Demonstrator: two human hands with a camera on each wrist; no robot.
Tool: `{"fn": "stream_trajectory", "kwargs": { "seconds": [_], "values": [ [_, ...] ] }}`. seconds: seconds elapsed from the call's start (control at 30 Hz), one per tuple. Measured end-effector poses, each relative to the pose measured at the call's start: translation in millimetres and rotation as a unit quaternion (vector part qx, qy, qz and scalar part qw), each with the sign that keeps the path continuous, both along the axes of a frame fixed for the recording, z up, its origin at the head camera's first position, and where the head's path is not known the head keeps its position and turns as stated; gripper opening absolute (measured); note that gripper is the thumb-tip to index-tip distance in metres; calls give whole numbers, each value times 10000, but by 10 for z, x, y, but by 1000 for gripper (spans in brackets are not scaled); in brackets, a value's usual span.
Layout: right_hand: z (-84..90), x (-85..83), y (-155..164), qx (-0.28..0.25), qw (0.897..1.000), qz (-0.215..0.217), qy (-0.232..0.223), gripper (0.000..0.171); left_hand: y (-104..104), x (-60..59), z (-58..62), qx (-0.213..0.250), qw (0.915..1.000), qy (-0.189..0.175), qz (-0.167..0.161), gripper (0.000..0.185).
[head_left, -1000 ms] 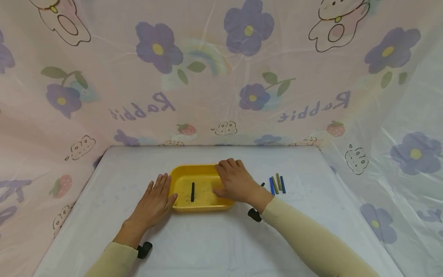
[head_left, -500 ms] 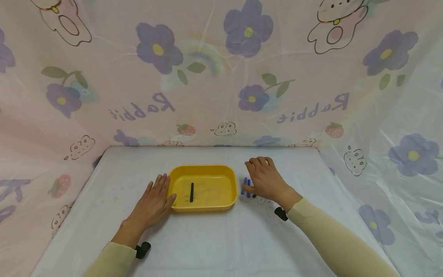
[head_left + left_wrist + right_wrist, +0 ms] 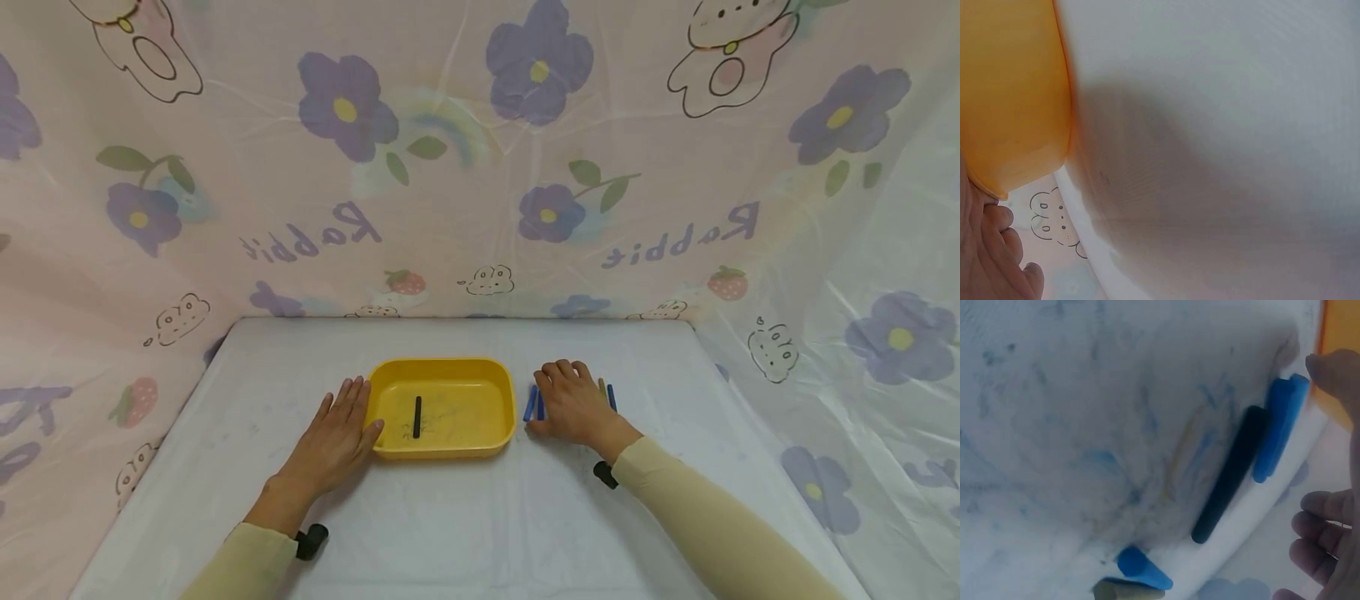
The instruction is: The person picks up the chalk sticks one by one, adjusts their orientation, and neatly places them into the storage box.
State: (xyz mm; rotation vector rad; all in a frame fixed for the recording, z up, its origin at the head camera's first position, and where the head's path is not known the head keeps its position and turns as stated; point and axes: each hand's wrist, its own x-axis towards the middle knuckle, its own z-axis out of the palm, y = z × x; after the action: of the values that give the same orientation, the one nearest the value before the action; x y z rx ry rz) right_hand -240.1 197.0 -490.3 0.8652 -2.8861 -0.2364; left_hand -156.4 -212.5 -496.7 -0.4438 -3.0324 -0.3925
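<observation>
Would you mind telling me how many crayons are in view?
6: one black in the yellow tray; two blue left of the right hand, blue and olive beyond it; one black beneath. Others may be hidden.
</observation>
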Motion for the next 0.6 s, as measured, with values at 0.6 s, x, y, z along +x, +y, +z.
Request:
{"fn": "stream_trajectory", "kwargs": {
  "seconds": [0.6],
  "values": [
    [-58,-143,-49,404,9977,-94,-528,86,-2,2,3,-6,10000,-23,-3,74]
  ]
}}
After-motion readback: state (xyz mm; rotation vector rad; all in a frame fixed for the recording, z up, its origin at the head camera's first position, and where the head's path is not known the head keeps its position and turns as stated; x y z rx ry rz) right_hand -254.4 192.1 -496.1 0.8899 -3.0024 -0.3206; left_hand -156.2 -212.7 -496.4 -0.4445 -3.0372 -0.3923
